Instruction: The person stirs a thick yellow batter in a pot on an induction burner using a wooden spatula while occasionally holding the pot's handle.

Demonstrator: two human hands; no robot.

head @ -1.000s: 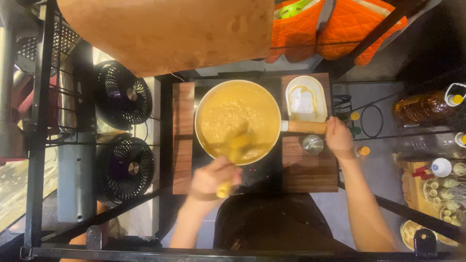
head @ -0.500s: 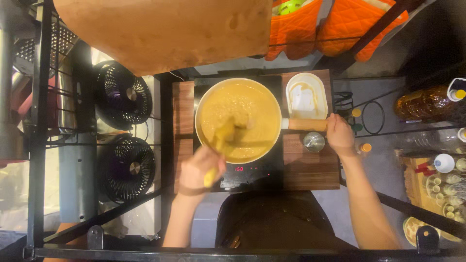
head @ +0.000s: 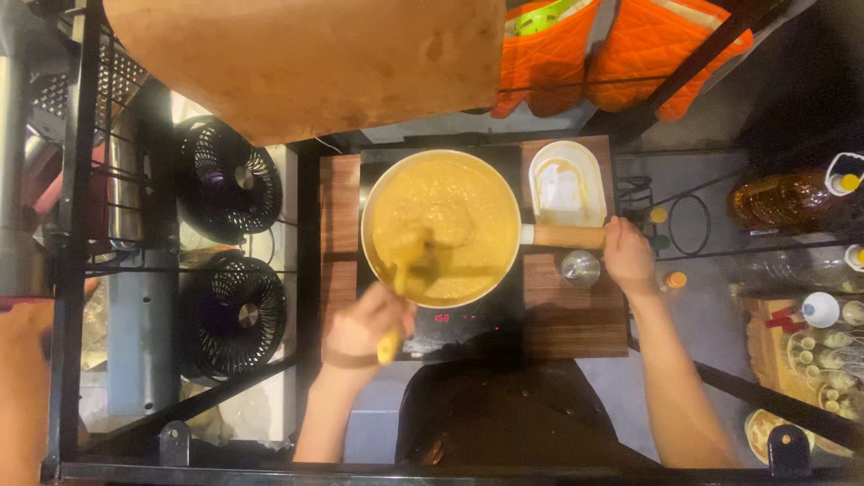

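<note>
1. Yellow, thick mash is filling the pan [head: 441, 227], which is sitting on the black cooktop [head: 468, 324] over a wooden board [head: 576, 315].
2. The left hand [head: 364, 326] is wrapping its fingers tightly around the yellow spatula [head: 400, 279], whose blade is sinking into the mash.
3. The right hand [head: 627, 256] is curling its fingers around the end of the wooden handle [head: 567, 237], steadying the pan.
4. The full pan is probably handling heavy, and the mash looks stiff and sticky, so it is likely dragging on the blade.
5. The wooden handle seems the safest grip, the rim likely being hot.
6. A smeared white dish [head: 567, 184] is lying just beside the pan.
</note>
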